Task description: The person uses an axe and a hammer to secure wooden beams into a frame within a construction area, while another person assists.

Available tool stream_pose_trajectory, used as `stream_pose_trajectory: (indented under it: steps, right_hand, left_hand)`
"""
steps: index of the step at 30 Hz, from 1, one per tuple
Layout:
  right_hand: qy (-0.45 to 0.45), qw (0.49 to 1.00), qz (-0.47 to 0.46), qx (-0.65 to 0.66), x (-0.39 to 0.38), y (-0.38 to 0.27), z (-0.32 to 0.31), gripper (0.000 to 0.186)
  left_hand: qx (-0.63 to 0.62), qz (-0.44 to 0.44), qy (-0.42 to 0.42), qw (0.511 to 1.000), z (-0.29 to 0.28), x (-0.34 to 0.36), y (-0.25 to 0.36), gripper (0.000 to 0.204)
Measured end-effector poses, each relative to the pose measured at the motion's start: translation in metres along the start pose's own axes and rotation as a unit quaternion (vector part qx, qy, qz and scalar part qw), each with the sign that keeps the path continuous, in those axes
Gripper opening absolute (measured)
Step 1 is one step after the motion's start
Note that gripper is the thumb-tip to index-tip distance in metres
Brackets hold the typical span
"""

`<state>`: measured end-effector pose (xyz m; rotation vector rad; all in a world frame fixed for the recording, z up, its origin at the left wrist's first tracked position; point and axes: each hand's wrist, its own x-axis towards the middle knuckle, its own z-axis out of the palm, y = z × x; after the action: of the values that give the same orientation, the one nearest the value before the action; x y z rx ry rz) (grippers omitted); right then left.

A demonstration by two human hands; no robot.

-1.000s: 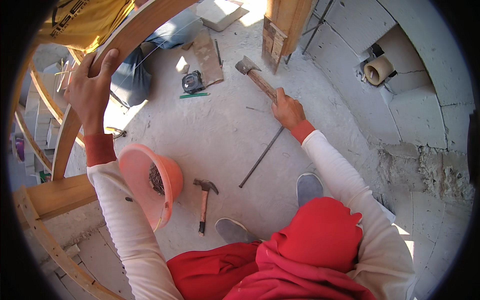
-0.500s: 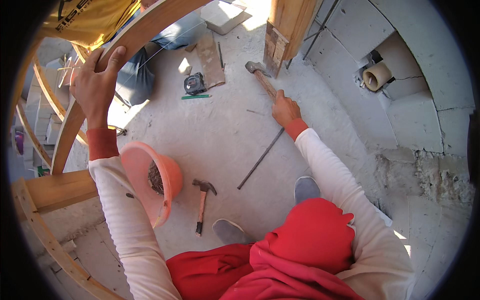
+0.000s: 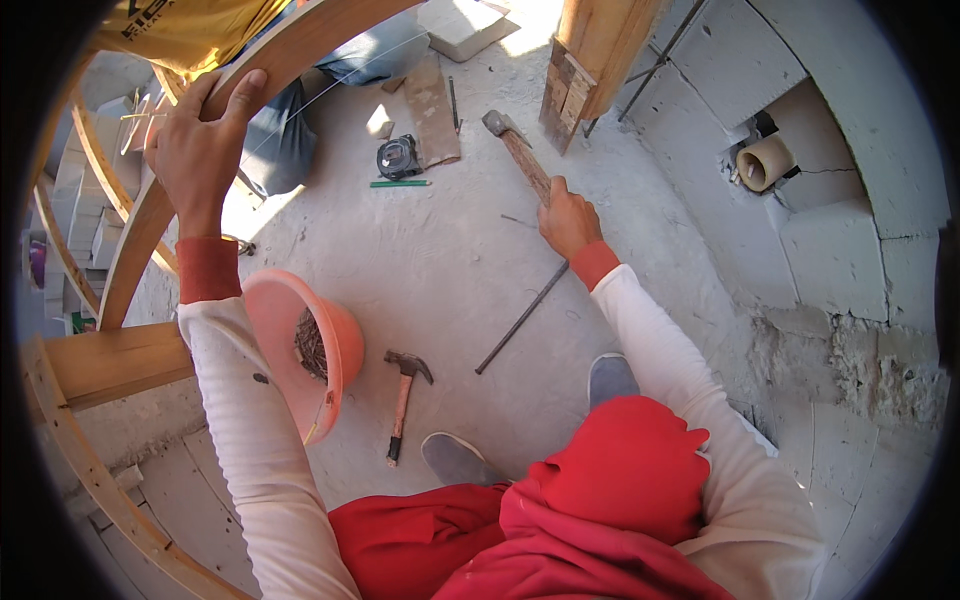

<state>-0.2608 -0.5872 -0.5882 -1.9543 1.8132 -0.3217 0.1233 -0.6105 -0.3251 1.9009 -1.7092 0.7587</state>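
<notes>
My left hand (image 3: 205,155) is closed over the edge of a curved wooden beam (image 3: 305,45) at the upper left, with its thumb on the near side. Out in front, my right hand (image 3: 570,222) grips a hammer (image 3: 524,165) by its wooden handle. The metal head points away from me, just left of the foot of a wooden post (image 3: 590,65). Below my left forearm stands a wide orange tub (image 3: 347,335) with a heap of thin dark pieces, apparently nails (image 3: 311,345), in it. A claw hammer (image 3: 402,400) lies on the floor beside the tub.
A tape measure (image 3: 398,156), a green pencil (image 3: 400,184) and a flat board (image 3: 432,115) lie on the floor ahead. A metal rod (image 3: 522,318) lies nearer. Another person in a yellow shirt (image 3: 190,35) crouches behind the beam. A block wall (image 3: 835,240) with a pipe stub (image 3: 765,163) bounds the right.
The hammer in my right hand has moved a little to the left, away from the post's foot. My left hand keeps its hold on the beam. The view has shifted slightly.
</notes>
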Motion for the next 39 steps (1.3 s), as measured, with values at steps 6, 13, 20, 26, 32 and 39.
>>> stream_pose_trajectory:
  steps: [6,13,20,26,32,39]
  right_hand:
    - [0.030,0.998,0.040,-0.024,0.025,0.034,0.013,0.031]
    - [0.020,0.999,-0.010,0.030,0.009,-0.022,0.002,0.035]
    - [0.020,0.997,0.069,-0.016,0.035,0.015,0.015,0.029]
    - [0.005,1.000,0.022,-0.019,0.013,-0.005,0.013,0.027]
    - [0.035,0.998,0.044,-0.012,0.030,-0.006,0.026,0.031]
    - [0.056,0.997,0.053,-0.024,0.041,0.024,0.029,0.029]
  left_hand:
    - [-0.055,-0.031,-0.037,0.997,-0.002,0.005,0.015,0.079]
    - [0.013,-0.002,0.012,1.000,0.003,-0.008,-0.008,0.076]
    - [-0.044,-0.013,-0.022,0.999,0.000,0.004,0.013,0.076]
    - [0.009,-0.011,-0.012,1.000,-0.002,-0.006,-0.002,0.074]
    - [-0.014,-0.004,-0.008,1.000,0.000,-0.003,0.008,0.073]
    - [-0.011,-0.008,-0.034,0.999,0.001,0.005,0.016,0.073]
